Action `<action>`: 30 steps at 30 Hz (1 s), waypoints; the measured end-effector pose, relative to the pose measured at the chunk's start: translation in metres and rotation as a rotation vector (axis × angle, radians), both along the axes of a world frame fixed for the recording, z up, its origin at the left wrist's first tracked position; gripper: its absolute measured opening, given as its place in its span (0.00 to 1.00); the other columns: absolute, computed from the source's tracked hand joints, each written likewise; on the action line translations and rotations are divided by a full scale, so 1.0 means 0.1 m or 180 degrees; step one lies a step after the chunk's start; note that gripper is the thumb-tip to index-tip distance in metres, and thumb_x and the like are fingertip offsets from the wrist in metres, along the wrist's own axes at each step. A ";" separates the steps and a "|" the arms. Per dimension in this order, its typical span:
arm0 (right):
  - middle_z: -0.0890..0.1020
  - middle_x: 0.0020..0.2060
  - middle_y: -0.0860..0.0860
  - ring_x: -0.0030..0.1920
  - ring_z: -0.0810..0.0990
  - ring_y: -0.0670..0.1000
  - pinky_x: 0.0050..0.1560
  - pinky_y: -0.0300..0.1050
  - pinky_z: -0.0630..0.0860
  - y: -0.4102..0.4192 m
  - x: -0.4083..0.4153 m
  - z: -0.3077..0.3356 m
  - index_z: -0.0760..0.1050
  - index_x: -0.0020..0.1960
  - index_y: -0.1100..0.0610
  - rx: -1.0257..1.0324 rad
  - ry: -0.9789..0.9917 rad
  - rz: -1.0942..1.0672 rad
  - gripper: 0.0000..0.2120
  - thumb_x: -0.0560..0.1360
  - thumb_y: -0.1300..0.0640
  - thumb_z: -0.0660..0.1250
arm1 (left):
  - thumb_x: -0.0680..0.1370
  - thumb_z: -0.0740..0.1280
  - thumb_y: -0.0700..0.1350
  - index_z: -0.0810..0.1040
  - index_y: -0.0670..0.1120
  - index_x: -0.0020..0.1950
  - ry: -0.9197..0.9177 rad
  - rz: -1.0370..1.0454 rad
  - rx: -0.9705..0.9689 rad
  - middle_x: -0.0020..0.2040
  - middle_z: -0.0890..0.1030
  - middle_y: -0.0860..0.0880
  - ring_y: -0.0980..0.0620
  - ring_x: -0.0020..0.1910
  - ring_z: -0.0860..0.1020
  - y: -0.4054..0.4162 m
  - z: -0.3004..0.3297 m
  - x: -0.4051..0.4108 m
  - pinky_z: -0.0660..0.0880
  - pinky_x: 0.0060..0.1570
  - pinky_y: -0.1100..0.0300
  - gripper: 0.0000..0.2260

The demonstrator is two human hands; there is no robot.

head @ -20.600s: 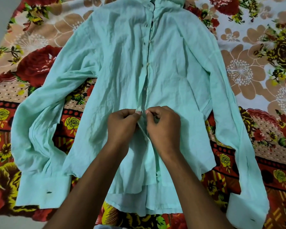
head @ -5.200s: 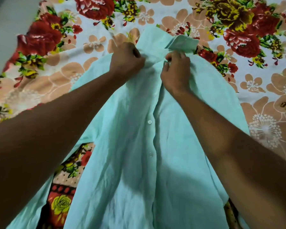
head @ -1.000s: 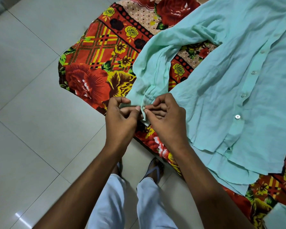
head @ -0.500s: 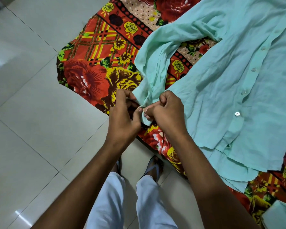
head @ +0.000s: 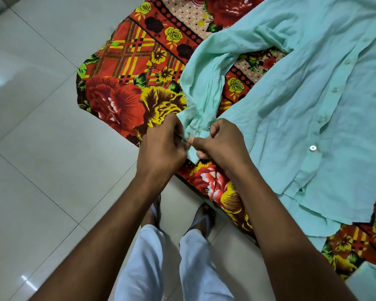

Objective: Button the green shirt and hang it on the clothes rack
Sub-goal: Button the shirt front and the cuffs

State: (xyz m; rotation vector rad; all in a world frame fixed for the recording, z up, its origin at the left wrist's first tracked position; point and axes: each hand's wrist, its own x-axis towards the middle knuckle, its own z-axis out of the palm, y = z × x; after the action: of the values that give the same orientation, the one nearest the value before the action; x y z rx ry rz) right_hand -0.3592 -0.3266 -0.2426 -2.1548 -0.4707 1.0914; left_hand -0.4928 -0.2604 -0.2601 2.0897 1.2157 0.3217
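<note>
Green shirt (head: 302,101) lay spread on the floral bedsheet (head: 126,83), its placket buttons fastened, as half a second before. Both hands had stayed at the left sleeve cuff (head: 193,142) by the sheet's edge: the left hand (head: 161,148) and the right hand (head: 224,144) each kept a pinching grip on it. White tiled floor (head: 41,148) lay beneath the person's sandalled feet.
</note>
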 end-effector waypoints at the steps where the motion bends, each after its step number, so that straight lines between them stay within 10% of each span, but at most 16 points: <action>1: 0.80 0.31 0.53 0.30 0.86 0.55 0.34 0.44 0.78 0.00 -0.01 0.00 0.63 0.43 0.53 -0.0006 -0.0207 0.0119 0.22 0.69 0.57 0.79 | 0.69 0.77 0.46 0.73 0.49 0.49 0.0232 0.0069 0.0034 0.38 0.81 0.51 0.44 0.38 0.80 0.03 0.03 0.01 0.77 0.35 0.50 0.15; 4: 0.82 0.31 0.55 0.25 0.82 0.48 0.29 0.41 0.77 -0.02 -0.02 0.03 0.68 0.44 0.57 0.0079 -0.0287 0.0281 0.18 0.71 0.56 0.78 | 0.66 0.80 0.56 0.74 0.50 0.45 0.0753 0.0139 -0.0012 0.39 0.80 0.52 0.45 0.41 0.78 0.18 0.12 -0.01 0.71 0.35 0.54 0.19; 18: 0.82 0.39 0.46 0.40 0.81 0.44 0.40 0.35 0.78 -1.00 0.68 0.12 0.78 0.46 0.56 0.0785 -0.1747 -0.0719 0.04 0.75 0.63 0.72 | 0.70 0.64 0.35 0.77 0.46 0.52 -0.0371 -0.1294 0.0953 0.46 0.77 0.47 0.42 0.47 0.76 -0.44 0.48 1.10 0.73 0.35 0.45 0.12; 30: 0.80 0.62 0.54 0.67 0.76 0.54 0.70 0.47 0.71 -3.04 0.79 0.11 0.80 0.61 0.60 -0.0212 -0.2855 -0.1414 0.15 0.75 0.67 0.65 | 0.74 0.54 0.51 0.75 0.39 0.69 -0.0598 -0.3063 0.0053 0.65 0.78 0.40 0.38 0.66 0.74 -2.33 0.41 1.96 0.77 0.56 0.44 0.28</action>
State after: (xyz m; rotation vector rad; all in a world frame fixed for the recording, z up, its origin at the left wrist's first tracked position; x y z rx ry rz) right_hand -0.2803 -0.6308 -0.2318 -2.5567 -0.3019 -0.1438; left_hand -0.2966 -0.4930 -0.2196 2.3249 0.0230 0.0671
